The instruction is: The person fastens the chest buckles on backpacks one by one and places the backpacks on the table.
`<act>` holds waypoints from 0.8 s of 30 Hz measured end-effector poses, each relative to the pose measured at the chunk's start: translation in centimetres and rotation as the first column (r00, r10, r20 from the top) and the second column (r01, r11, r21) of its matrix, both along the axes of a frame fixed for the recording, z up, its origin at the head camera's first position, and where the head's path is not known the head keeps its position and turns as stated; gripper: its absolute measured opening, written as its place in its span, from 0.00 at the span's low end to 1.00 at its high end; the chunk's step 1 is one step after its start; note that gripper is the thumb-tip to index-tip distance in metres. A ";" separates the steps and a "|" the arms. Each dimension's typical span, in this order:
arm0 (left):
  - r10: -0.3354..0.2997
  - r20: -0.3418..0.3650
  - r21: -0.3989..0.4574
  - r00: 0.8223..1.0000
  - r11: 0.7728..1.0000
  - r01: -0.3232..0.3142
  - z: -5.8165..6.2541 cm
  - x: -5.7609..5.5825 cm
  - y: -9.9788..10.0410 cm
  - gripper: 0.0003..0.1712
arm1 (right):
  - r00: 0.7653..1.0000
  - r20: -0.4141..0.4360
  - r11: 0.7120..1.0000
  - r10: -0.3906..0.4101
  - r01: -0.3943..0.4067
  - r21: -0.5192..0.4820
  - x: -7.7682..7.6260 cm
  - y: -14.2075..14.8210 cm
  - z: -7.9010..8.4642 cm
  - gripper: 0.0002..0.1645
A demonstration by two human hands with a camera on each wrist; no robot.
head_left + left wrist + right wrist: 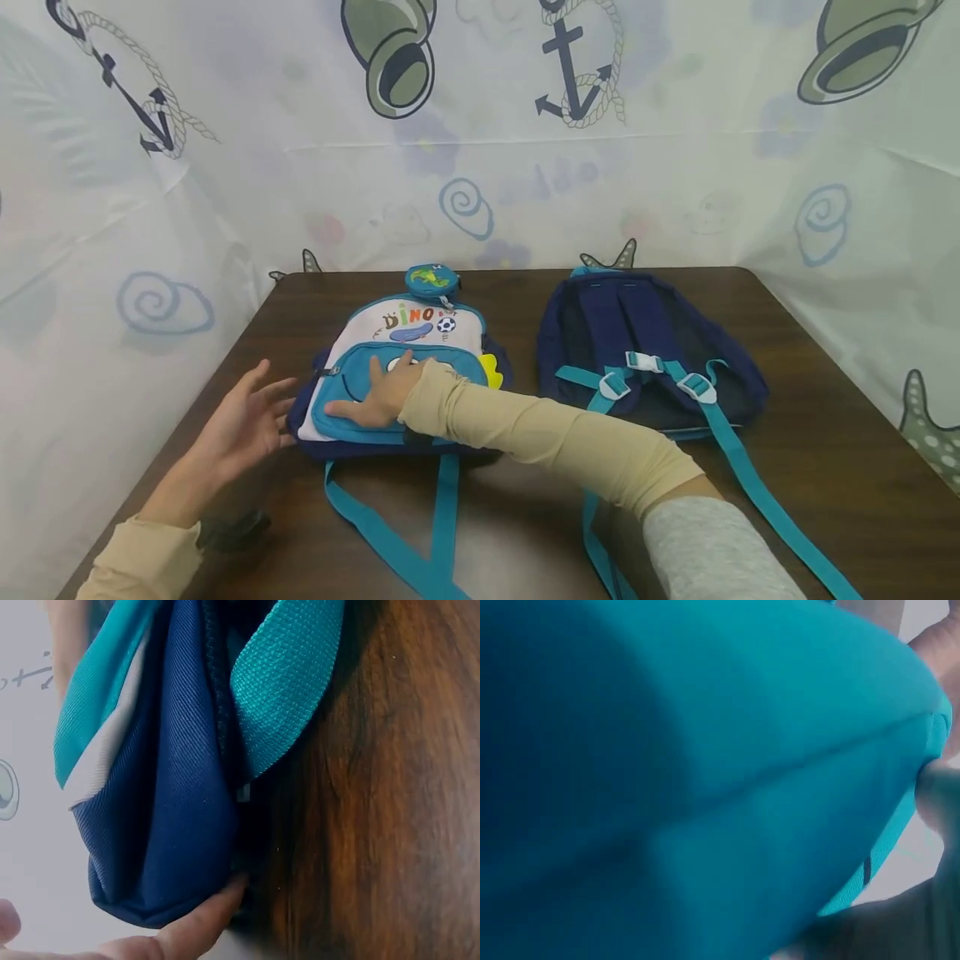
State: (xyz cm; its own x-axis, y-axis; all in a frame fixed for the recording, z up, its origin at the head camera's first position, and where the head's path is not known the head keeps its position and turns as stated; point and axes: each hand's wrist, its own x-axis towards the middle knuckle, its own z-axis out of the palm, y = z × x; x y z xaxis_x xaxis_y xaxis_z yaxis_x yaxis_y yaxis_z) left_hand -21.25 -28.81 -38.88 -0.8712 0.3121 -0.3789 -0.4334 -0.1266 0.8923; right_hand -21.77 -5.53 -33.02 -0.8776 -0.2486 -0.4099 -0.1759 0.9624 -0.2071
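A small backpack (352,333) with a white and blue front, "DINO" lettering and a teal front pocket (345,429) lies face up on the left part of the table. My right hand (378,396) rests on that pocket with its fingers spread, the forearm crossing from the right. At the backpack's left edge is my left hand (243,425), fingers extended. In the left wrist view a fingertip touches the navy bottom corner (187,847) of the backpack. The right wrist view is mostly filled by blurred teal fabric (802,802).
A second, navy backpack (600,308) lies on the right with teal straps (750,467) and white buckles upward. Teal straps (446,517) of the left backpack trail toward the front of the brown table (840,467). A patterned cloth (675,167) hangs behind.
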 end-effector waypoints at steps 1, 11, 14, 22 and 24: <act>0.007 0.014 0.018 1.000 1.000 -0.007 0.0 0.0 -0.1 0.57 | 1.000 0.012 1.000 -0.007 0.007 -0.006 -0.1 -0.3 0.0 0.58; -0.021 0.137 0.339 0.990 0.941 -0.027 -0.8 -0.3 -0.7 0.52 | 0.989 0.122 0.993 0.089 -0.097 0.060 -2.2 -0.7 0.3 0.58; 0.036 0.100 0.286 0.994 0.956 -0.063 -0.7 -0.2 0.0 0.51 | 0.960 0.226 0.985 0.165 -0.170 0.006 -3.3 -0.3 0.5 0.59; 0.137 -0.136 0.037 0.981 0.990 -0.133 1.0 -0.3 3.7 0.23 | 0.871 0.397 0.941 0.290 -0.185 -0.282 -5.3 2.3 0.6 0.54; 0.130 -0.218 -0.075 0.967 0.986 -0.149 1.5 -0.1 4.3 0.26 | 0.848 0.424 0.918 0.319 -0.166 -0.359 -5.7 2.5 0.5 0.51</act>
State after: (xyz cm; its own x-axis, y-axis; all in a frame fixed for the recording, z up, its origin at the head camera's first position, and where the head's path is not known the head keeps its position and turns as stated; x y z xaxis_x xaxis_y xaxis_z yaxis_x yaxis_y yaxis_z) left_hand -21.38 -24.47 -37.41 -0.9670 0.1546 -0.2026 -0.2176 -0.0874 0.9721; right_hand -27.45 -3.00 -32.51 -0.4965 -0.6040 -0.6235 -0.2045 0.7794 -0.5922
